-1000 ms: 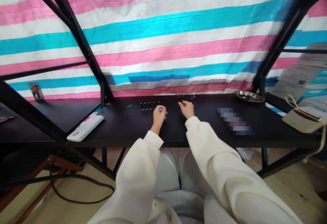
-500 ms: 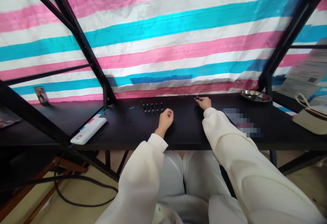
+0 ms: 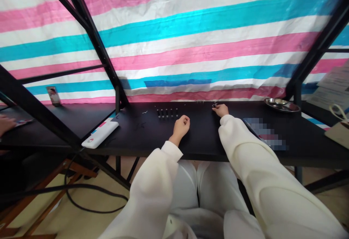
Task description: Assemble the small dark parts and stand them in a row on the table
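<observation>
Five small dark pieces (image 3: pixel 167 113) sat in a neat row at the centre of the frame, on your black tabletop (image 3: pixel 152 137). They looked slim and short, like little rods, blackish along the body with paler grey ends, evenly spaced and apart from one another; they were too small to show whether they stood or lay.

Your left hand (image 3: pixel 181 125) was just beside the row, toward the lower right of it, fingers curled inward; whether they pinched anything, I could not tell. Your right hand (image 3: pixel 221 110), right of centre, had its fingertips drawn close together beside a thin, crooked white strand (image 3: pixel 214 104); I could not tell whether they gripped it. Left of that strand, near the table's far edge, lay a tight line of tiny pieces (image 3: pixel 199 102), blurred.

The tabletop looked smooth and matt. Behind it, a creased sheet (image 3: pixel 174 32) showed pink, white and blue stripes. A shiny, round metal dish (image 3: pixel 282 104) sat at the right of the frame, and a white, round-cornered slab (image 3: pixel 100 134) lay at the left. Your cream sleeves (image 3: pixel 152 177) fell in soft folds.
</observation>
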